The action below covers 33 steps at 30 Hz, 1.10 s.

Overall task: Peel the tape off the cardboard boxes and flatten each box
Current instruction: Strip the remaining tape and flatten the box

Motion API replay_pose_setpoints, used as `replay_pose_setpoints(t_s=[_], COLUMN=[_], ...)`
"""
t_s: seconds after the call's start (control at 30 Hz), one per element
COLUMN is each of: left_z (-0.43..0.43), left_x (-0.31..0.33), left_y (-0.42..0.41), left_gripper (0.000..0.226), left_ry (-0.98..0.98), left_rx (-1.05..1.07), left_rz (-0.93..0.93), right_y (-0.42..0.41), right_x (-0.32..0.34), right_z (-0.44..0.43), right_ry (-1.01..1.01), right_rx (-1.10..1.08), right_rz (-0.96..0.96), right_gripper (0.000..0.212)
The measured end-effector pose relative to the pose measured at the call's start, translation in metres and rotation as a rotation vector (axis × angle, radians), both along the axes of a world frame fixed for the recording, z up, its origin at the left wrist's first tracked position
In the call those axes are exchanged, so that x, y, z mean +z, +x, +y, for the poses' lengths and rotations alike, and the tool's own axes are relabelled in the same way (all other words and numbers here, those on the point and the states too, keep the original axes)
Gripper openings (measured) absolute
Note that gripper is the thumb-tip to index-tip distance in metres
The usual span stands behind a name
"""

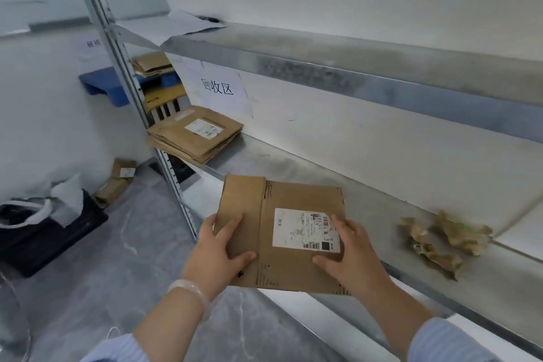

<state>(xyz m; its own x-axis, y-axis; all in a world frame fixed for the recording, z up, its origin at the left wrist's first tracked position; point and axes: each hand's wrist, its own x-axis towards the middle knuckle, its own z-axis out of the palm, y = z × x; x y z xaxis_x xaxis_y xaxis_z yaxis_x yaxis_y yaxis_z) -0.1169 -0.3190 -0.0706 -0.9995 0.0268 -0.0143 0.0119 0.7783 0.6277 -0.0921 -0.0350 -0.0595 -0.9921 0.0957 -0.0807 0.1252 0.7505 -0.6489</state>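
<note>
Step in hand, as judged from the scene: carrying one finished piece to the pile. You hold the flattened brown cardboard box point(296, 197), white shipping label point(305, 229) upward, level at the front edge of the grey metal shelf point(367, 206); its far part lies over the shelf and its near edge hangs out toward you. Whether it touches the shelf cannot be told.

Your left hand point(223, 247) grips the box's left side and your right hand point(349, 256) the right side. On each, the thumb and a finger point(232, 223) lie spread on the top face; the remaining fingers are hidden, presumably under the card.

No tape shows on the upper face. The underside is out of sight, so turn it over once before you let go.

The stack of flattened brown boxes point(197, 134) sits at the left end of the same shelf, below the white paper sign point(219, 88). To place well, keep both hands on until the box is squarely above the stack, lower it flat, and align the edges so the pile does not slide off the front.

The crumpled brown tape scraps point(440, 241) lie well apart on the right; leave them there for now.

A taped brown cardboard box point(116, 185) on the floor by the wall looks unflattened and probably comes next.
</note>
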Motion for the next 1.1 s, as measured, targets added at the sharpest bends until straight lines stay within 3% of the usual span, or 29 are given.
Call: replay_pose_setpoints(t_s=[0.57,0.8,1.1], left_z=[-0.11,-0.163,-0.232], left_x=[0.009,0.006,0.007], left_y=[-0.241,-0.321,-0.456], left_gripper=[0.082,0.081,0.082], left_ry=[-0.074,-0.126,-0.211], left_rx=[0.125,0.152,-0.025], left_rz=[-0.1,-0.149,-0.161], right_y=[-0.257,-0.336,-0.413], right_x=[-0.017,-0.02,-0.028], right_z=[-0.113,-0.168,-0.251], right_ry=[-0.086,-0.01,-0.022], right_rx=[0.046,0.072,-0.102], right_rz=[-0.016,-0.019,-0.101], right_gripper=[0.094,0.091,0.09])
